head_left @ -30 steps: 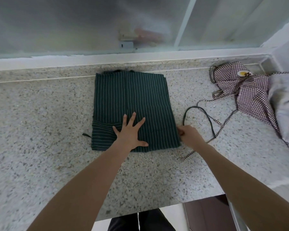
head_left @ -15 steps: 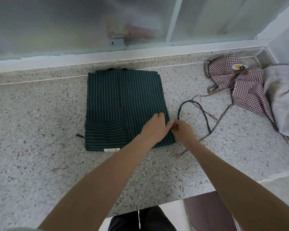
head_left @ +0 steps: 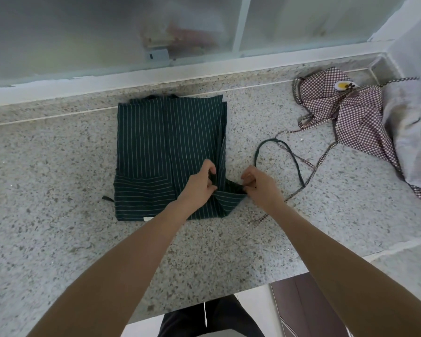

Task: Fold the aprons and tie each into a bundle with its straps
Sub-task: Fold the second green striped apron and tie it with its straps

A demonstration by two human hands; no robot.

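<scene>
Left hand [head_left: 199, 184] and right hand [head_left: 260, 184] each pinched the right edge of the folded green striped apron [head_left: 165, 142], mid-countertop [head_left: 58, 239]. Checked apron [head_left: 350, 113] lay crumpled at the far right corner.

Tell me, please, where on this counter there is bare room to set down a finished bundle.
The widest bare patch lies left of the green apron, out to the picture's edge. Another runs along the near counter edge, under both forearms. It is crowded on the right: the green strap loops there, and the checked apron with its ties fills the corner beside a white cloth.
</scene>
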